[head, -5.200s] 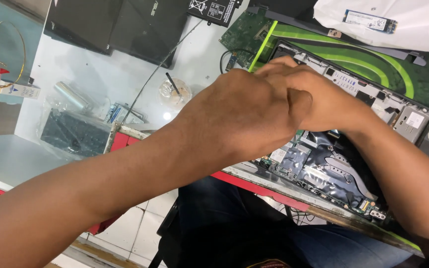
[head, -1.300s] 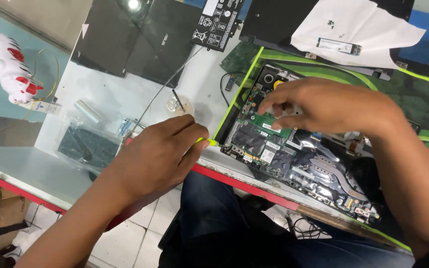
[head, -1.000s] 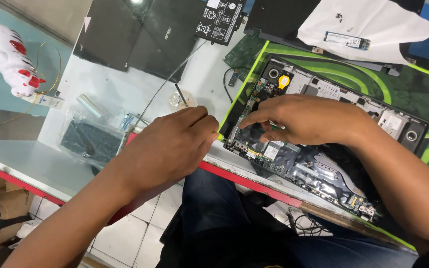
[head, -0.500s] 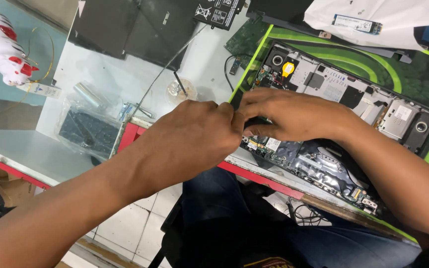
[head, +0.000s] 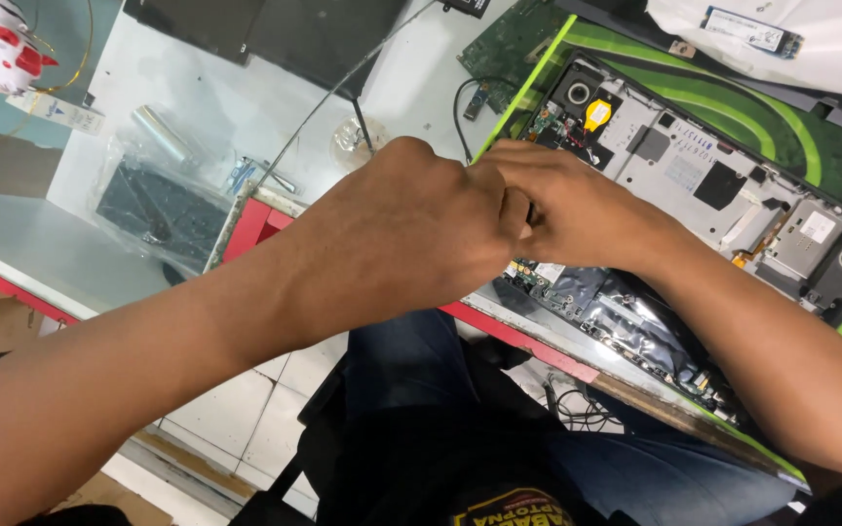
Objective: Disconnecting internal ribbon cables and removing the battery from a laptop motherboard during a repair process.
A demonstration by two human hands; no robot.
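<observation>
The grip of the left hand (head: pixel 411 229) is curling into a loose fist, its fingertips pressing against those of the right hand (head: pixel 577 209). Whether anything is pinched between them I cannot tell, since the knuckles are covering the spot. The right hand's grip is narrowing the same way, fingers bunching toward the left hand's, with its heel resting on the opened laptop chassis (head: pixel 733 185), probably to steady fine work over the board.

The chassis is lying bottom-up at the near edge of the desk (head: pixel 197 107), tilting slightly over the red rim, which is keeping its exposed circuit board (head: pixel 626 321) close to the person's body and within easy reach. A green cutting mat (head: pixel 723 97) is lying under it, likely to protect the parts.

Farther out, a clear plastic bag holding a dark part (head: pixel 158 200) is sitting to the left, and a thin black cable (head: pixel 343 78) is trailing across the desk toward the hands.
</observation>
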